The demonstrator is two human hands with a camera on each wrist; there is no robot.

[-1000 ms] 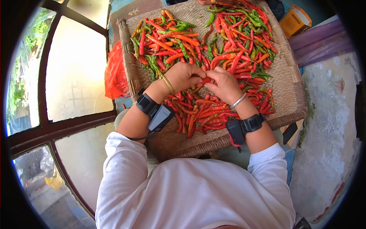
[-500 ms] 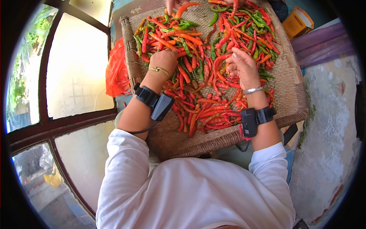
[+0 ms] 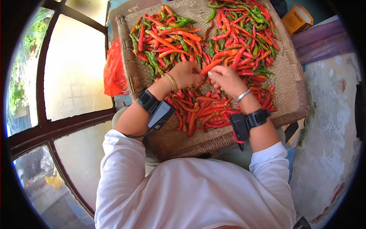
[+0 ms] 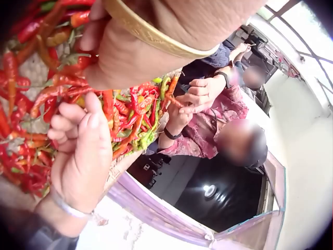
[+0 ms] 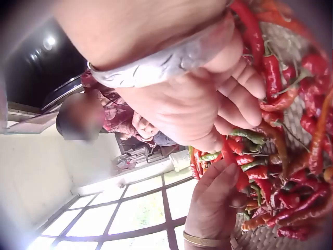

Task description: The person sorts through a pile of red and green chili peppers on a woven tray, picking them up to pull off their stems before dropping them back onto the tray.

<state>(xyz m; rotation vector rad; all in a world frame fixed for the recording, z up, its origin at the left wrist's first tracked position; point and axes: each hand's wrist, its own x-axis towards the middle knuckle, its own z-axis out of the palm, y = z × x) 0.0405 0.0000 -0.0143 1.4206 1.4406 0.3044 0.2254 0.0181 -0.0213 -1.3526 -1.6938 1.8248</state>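
A red-orange chili pepper (image 3: 211, 66) is between my two hands over the heap. My left hand (image 3: 184, 75) grips it with thumb and curled fingers. The thumb and forefinger of my right hand (image 3: 230, 81) pinch at it from the other side, and the fingertips of both hands nearly meet. Part of the pepper is hidden by the fingers. Under my wrists lies a pile of red chili peppers (image 3: 213, 114). Beyond my hands are mixed red, orange and green chili peppers (image 3: 171, 34).
The chili peppers lie on a woven tray (image 3: 284, 91) with a thick rim. A red plastic bag (image 3: 114, 70) hangs by its left side, near a window (image 3: 76, 65). An orange box (image 3: 296, 19) stands at the far right. Across from me another person (image 4: 208, 125) handles chili peppers.
My hands were together over a pepper, then moved apart, the left to the left-hand heap. Now they are together again with a red-orange pepper. The other person's hands have left the head view.
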